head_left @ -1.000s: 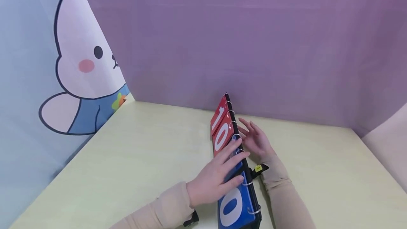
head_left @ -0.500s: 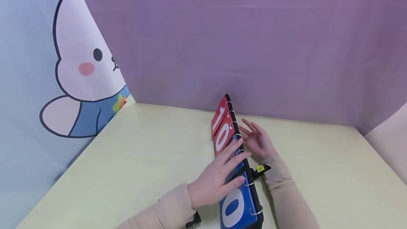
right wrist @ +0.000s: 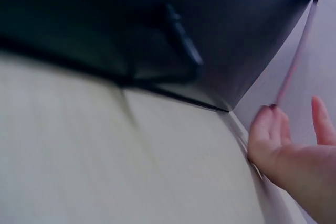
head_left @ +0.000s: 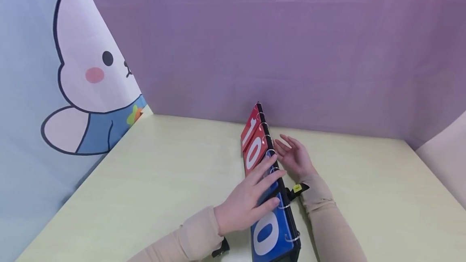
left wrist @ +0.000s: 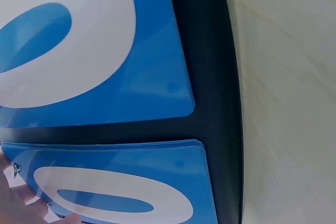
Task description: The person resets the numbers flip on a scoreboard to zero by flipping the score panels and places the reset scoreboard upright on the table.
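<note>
A flip scoreboard (head_left: 282,189) stands on edge, seen nearly end-on in the head view. Red cards (head_left: 249,132) reading 1 and 0 hang on its far half, and a blue card (head_left: 283,223) with a white 0 on the near half. Across the blue half lies my left hand (head_left: 240,203), its extended fingertips at the ringed top edge. In the left wrist view, its fingers (left wrist: 21,203) show beside the lower blue card (left wrist: 178,171). Behind the board my right hand (head_left: 294,157) is held with loosely bent fingers, nothing in it. The right wrist view shows the board's black back (right wrist: 231,30).
The pale table (head_left: 174,165) extends to both sides of the board. A purple backdrop (head_left: 273,51) rises along the far edge, and a blue sheet with a cartoon figure (head_left: 94,60) hangs at left. A dark rod-like piece (right wrist: 181,40) projects from the board's back.
My right hand's fingers have drawn slightly closer together. The left hand and the scoreboard keep almost the same position, while the head view shifts a little.
</note>
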Available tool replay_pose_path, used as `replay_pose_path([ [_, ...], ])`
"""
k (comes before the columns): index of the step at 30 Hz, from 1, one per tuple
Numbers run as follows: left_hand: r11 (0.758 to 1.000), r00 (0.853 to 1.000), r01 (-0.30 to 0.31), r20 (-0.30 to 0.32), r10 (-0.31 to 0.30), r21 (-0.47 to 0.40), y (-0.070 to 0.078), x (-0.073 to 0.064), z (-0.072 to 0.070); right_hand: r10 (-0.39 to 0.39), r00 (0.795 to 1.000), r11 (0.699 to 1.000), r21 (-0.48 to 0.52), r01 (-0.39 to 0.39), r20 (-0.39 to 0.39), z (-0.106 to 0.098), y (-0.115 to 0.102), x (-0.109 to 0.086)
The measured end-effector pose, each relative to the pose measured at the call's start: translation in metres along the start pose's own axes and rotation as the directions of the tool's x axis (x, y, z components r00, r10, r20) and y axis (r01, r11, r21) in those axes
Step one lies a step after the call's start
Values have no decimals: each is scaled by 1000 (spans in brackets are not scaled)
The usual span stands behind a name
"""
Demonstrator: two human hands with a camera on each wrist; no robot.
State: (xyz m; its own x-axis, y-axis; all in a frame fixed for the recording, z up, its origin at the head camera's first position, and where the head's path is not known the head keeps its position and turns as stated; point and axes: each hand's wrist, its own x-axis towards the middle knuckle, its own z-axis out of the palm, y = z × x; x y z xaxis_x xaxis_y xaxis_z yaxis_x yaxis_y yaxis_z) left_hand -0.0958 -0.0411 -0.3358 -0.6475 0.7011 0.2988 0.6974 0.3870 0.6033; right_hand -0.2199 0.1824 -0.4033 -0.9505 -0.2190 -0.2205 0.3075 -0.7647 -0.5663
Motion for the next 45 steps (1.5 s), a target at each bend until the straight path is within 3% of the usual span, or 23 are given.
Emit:
replay_pose_path([
  [4, 1000, 1000, 0, -3, 0, 15, 0, 1, -2, -13, 998, 990, 136, 22, -69, 1, -2, 3],
  [9, 1000, 1000, 6, 7, -6, 9, -1, 0, -2, 98, 995, 943, 321, -82, -34, 0, -5, 5],
  [11, 1000, 1000, 7, 8, -8, 3, -2, -1, -1, 108, 994, 942, 323, -93, -26, 2, -7, 5],
  [15, 1000, 1000, 9, 11, -9, -6, -2, -1, 0, 4, 996, 992, 124, 7, -91, 8, -19, 4],
  [17, 1000, 1000, 9, 13, -9, -11, -2, -1, 0, -45, 991, 999, 13, 47, -124, 14, -29, 3],
  [23, 1000, 1000, -3, -6, 3, -22, -2, 0, -1, -137, 983, 987, -96, 126, -122, 46, -64, -2],
  [28, 1000, 1000, -5, -13, 5, -21, -2, 1, -3, -292, 951, 930, -260, 259, -98, 84, -86, -6],
  [33, 1000, 1000, 2, -12, -2, -22, -2, 1, -4, -409, 911, 816, -465, 343, -47, 119, -90, -6],
  [38, 1000, 1000, -6, -11, 6, -14, -1, 2, -5, -455, 891, 663, -669, 335, -5, 148, -85, -4],
  [41, 1000, 1000, -11, -5, 11, -9, -1, 2, -4, -464, 884, 516, -795, 319, 54, 156, -80, 0],
  [43, 1000, 1000, -12, -3, 12, -2, 0, 1, -4, -448, 887, 381, -875, 298, 107, 158, -74, 2],
  [45, 1000, 1000, -8, 4, 9, -14, 0, 1, -3, -418, 894, 224, -935, 275, 163, 159, -68, 3],
])
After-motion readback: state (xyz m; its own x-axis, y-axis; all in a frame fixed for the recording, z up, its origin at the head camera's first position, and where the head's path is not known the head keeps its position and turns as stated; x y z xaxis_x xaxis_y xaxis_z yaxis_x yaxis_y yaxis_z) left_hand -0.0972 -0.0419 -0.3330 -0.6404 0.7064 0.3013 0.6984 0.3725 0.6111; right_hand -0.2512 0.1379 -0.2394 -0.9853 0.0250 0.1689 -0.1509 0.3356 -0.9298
